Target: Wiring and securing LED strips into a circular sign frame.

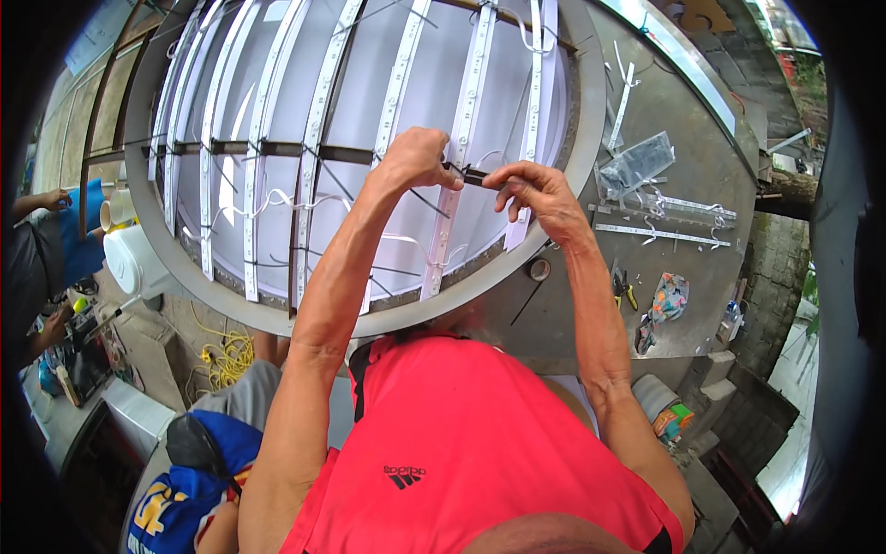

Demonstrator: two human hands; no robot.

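Strips (325, 88) of white lights lie side by side across the round frame (208, 294), and the work looks well advanced. Thin dark ties (429, 205) show at several places where strips meet the crossbar (263, 148); their long tails stick out, so trimming appears not yet done. White leads (314, 198) loop loosely between strips, and whether they are all connected cannot be told.

Work now centres on a strip toward the frame's right side. The person's left hand (420, 159) is curled there, thumb near the fingers; whether it grips anything cannot be made out. The right hand (544, 196) has thumb and forefinger pinched together on a narrow dark piece (475, 176), seemingly a tie, its other fingers loosely bent. Loose strips (663, 234) on the table (572, 319) remain unmounted, beside a clear plastic packet (639, 166).
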